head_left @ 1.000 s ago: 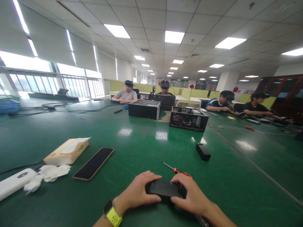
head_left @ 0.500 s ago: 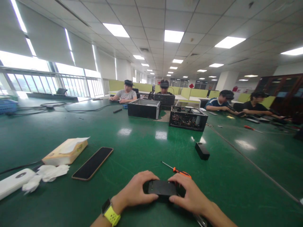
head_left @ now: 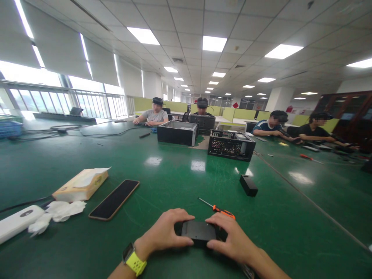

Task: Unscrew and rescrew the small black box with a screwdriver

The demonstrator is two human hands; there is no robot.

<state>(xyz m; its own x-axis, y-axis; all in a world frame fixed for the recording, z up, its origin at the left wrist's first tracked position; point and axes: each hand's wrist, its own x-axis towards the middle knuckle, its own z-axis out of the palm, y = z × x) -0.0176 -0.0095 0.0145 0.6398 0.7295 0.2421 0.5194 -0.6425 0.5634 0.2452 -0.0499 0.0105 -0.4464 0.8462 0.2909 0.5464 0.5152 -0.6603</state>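
A small black rectangular box lies level between my two hands, close to the green tabletop. My left hand grips its left end, thumb at the near side and fingers at the far side. On the right end, my right hand holds it the same way. Just beyond my right hand lies a screwdriver with an orange and black handle, its shaft pointing away to the left. Some metal item, partly hidden, shows under my right wrist. Farther right rests another black box, of similar shape.
To the left are a phone, a tissue pack, crumpled tissues and a white device. Opened computer cases stand farther back on the green table. Several people sit beyond, and cables lie at far left.
Both hands keep their hold on the black box, which has barely moved. The view has shifted very slightly.
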